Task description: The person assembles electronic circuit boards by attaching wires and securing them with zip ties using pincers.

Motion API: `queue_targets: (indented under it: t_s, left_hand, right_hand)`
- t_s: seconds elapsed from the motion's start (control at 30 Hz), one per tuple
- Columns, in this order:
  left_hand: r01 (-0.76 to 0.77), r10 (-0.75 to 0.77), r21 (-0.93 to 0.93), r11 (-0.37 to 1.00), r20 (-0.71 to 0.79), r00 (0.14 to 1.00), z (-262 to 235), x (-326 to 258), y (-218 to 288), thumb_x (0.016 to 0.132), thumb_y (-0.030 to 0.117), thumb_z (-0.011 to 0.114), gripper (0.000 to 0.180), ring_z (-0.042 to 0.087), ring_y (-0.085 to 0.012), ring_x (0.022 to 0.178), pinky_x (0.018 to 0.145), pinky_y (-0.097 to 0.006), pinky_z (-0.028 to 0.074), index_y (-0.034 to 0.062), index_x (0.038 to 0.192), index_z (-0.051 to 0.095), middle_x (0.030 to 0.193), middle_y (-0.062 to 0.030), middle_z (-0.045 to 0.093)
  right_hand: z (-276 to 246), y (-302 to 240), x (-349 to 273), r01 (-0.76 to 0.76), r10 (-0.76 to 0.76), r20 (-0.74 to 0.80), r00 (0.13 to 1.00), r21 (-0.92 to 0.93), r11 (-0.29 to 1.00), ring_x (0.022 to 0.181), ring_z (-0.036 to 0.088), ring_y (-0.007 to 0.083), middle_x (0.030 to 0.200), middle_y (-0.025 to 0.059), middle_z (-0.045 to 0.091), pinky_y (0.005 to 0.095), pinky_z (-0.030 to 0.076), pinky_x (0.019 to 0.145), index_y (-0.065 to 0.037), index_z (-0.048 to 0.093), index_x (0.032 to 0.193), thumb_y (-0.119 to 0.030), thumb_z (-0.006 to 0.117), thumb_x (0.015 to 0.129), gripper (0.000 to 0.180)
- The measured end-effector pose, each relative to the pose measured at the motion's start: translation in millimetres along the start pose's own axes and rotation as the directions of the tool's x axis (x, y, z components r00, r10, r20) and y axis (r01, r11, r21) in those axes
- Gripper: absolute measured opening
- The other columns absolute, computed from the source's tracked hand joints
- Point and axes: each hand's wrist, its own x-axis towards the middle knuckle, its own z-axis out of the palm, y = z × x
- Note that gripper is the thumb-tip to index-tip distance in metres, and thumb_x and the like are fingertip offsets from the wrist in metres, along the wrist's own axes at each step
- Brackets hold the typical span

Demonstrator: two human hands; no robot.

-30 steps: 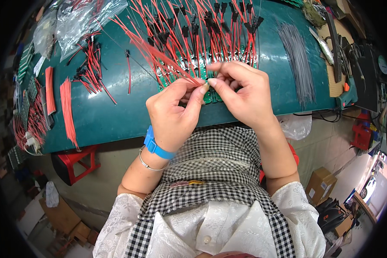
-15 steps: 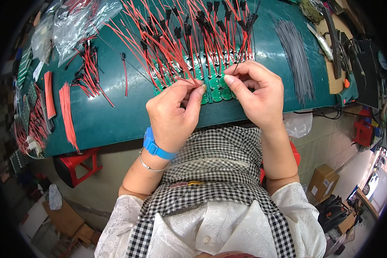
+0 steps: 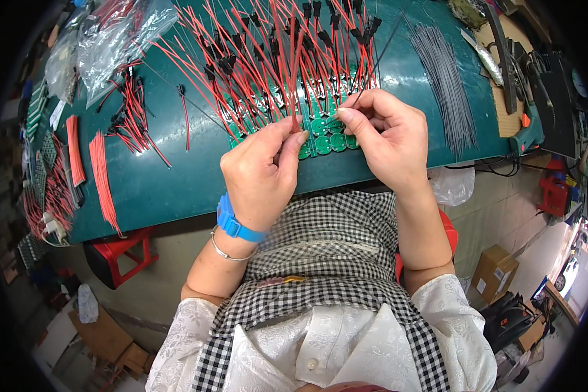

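Note:
A panel of joined green circuit boards (image 3: 325, 144) lies on the table in front of me, with many red and black leads ending in black connectors (image 3: 325, 38) rising from it. My left hand (image 3: 260, 162) is closed at the panel's near edge, pinching red wires (image 3: 296, 98) between thumb and forefinger; they stand nearly upright. To its right, my right hand (image 3: 393, 140) pinches a thin dark wire (image 3: 384, 53), which slants up to the right. Its lower end near the board is hidden by my fingers. A blue strap (image 3: 237, 227) circles my left wrist.
Left on the green table (image 3: 170, 189) are a pile of connector leads (image 3: 134, 114), a single lead (image 3: 187, 124), red wire bundles (image 3: 102, 178) and plastic bags (image 3: 124, 46). A grey wire bundle (image 3: 443, 85) lies right, before a green-handled tool (image 3: 528, 134). Red stools stand below.
The red wires in my left hand have swung from leaning left to nearly upright. The dark wire in my right hand tilts further right. Both hands stay almost in place.

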Motion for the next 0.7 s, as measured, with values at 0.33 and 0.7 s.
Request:
queue_targets:
  t_s: [0.33,0.7]
  left_hand:
    - [0.105,-0.118,-0.238,0.966,-0.04,0.992,-1,-3,9,0.087,-0.005,0.069,0.019,0.066,-0.0088,0.069,0.06,-0.022,0.054,-0.0068,0.106,0.068,0.085,-0.0097,0.072]
    - [0.225,-0.204,-0.336,0.915,0.096,0.974,5,7,15,0.089,-0.002,0.069,0.008,0.064,-0.0074,0.066,0.057,-0.02,0.053,-0.0064,0.095,0.069,0.087,-0.0074,0.071]
  right_hand:
    - [-1,0,2,0.079,-0.082,-0.015,0.996,-0.141,0.987,0.057,0.064,0.0105,0.073,0.0098,0.069,0.0251,0.051,0.051,0.003,0.066,0.085,-0.002,0.072,0.083,0.008]
    - [2,3,4,0.199,-0.204,0.004,0.979,-0.231,0.952,0.053,0.06,0.0198,0.07,0.0109,0.066,0.0304,0.047,0.049,-0.001,0.065,0.083,-0.004,0.073,0.08,0.009]
